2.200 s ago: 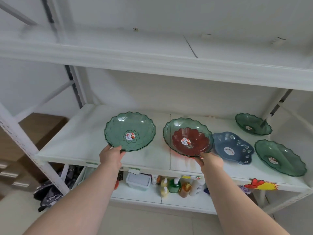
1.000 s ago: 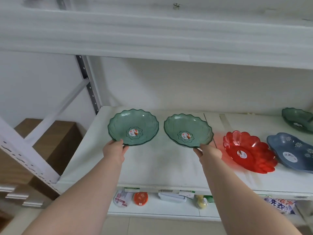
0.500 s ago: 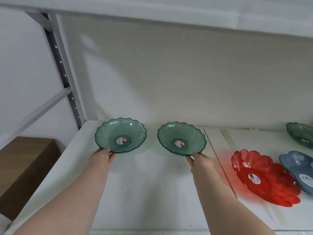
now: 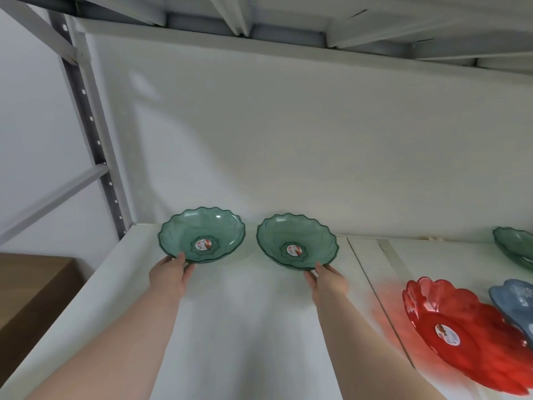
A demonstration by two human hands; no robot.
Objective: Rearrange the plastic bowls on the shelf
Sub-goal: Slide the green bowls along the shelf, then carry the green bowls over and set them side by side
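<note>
Green translucent plastic in both hands. I'm pinching the near rim of one scalloped green bowl (image 4: pixel 202 236) with my left hand (image 4: pixel 170 277), thumb on top, other fingers tucked under the edge. My right hand (image 4: pixel 328 280) is gripping the near rim of a second green bowl (image 4: pixel 297 241) the same way. Both hands are closed on their rims, arms stretched out.

Both bowls are sitting at the back left of the white shelf (image 4: pixel 245 327), close to the rear wall, side by side with a small gap between them. Whether the bases are fully down I can't tell; the near edges look slightly raised.

Judging this as the set-down step: I'm aiming to lower both level, keep the gap even, line the far rims parallel to the wall, then release straight back so thin rims aren't dragging. Light plastic will likely skate on this surface.

Further right, well apart from my hands: a red flower-shaped bowl (image 4: pixel 461 336) near the front, a blue bowl (image 4: pixel 516 307) touching or overlapping it, and another green bowl (image 4: pixel 516 249) at the frame edge.
</note>
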